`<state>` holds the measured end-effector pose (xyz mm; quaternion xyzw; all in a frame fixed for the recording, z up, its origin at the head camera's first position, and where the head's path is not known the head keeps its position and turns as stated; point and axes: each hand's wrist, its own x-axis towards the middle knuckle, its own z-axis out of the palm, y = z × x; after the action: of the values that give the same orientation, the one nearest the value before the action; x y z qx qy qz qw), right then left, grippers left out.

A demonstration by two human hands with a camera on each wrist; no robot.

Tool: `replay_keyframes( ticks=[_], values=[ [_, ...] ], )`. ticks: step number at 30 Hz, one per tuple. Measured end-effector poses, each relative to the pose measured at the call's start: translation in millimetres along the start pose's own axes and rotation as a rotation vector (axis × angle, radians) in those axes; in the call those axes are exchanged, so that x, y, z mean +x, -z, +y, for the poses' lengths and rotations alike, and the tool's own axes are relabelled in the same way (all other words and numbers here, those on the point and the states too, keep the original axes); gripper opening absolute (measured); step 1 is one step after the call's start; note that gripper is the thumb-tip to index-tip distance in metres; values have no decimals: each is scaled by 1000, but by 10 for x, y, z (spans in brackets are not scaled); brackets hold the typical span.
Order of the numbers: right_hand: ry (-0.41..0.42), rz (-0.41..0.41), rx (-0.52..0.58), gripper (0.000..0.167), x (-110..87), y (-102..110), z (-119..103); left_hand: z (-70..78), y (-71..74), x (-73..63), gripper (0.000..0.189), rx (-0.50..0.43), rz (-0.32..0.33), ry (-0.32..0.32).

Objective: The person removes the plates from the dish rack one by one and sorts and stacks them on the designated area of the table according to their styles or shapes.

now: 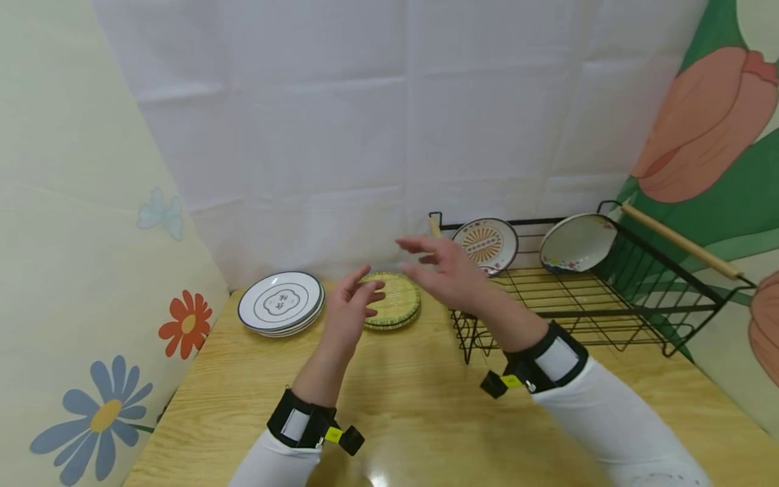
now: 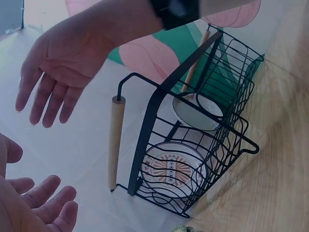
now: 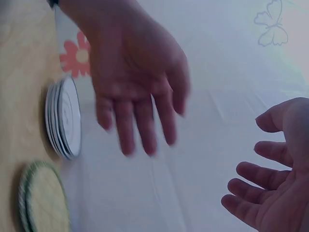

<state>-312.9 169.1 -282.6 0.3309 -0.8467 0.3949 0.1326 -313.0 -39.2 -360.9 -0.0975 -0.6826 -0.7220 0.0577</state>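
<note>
My left hand [image 1: 348, 304] is raised above the table, its fingers loosely bent and holding nothing. Level with it, the right hand [image 1: 447, 270] hovers near the rack's left end, also empty, fingers extended. A gap separates the two palms, as both wrist views confirm. Left of the left hand lies a stack of white, dark-rimmed plates [image 1: 281, 301]. Behind and between the hands are stacked yellow-green plates [image 1: 394, 301], partly hidden by the left fingers. In the black wire rack [image 1: 584, 314] a patterned plate [image 1: 487, 245] leans at the left, and a white bowl [image 1: 575, 245] tilts farther right.
The rack has wooden handles [image 1: 681, 240] at its ends and stands on the right of the wooden table [image 1: 402, 406]. A white cloth backdrop [image 1: 304, 122] rises behind. Flower-printed cloths [image 1: 79, 270] flank both sides.
</note>
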Motion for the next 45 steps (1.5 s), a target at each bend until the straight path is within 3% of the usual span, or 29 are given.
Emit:
replay_keyframes(
  ticks=[5, 12, 17, 21, 30, 39, 45],
  values=[
    [-71, 1, -110, 49, 251, 429, 129, -7, -31, -65, 46, 12, -35, 0],
    [-222, 24, -272, 53, 563, 966, 603, -31, -109, -89, 46, 26, -64, -8],
    [-322, 23, -373, 53, 762, 1241, 994, -50, -140, -98, 46, 39, -88, -4],
    [-379, -24, -476, 51, 866, 1376, 1281, -64, -143, -93, 46, 52, -91, 3],
    [-556, -109, -533, 51, 904, 1319, 1758, -92, -122, -92, 46, 69, -92, 11],
    [-585, -163, -516, 50, 766, 1049, 2066, -130, -130, -90, 46, 64, -119, 30],
    [-633, -142, -514, 49, 695, 997, 2200, -135, -142, -80, 46, 56, -121, 38]
  ],
)
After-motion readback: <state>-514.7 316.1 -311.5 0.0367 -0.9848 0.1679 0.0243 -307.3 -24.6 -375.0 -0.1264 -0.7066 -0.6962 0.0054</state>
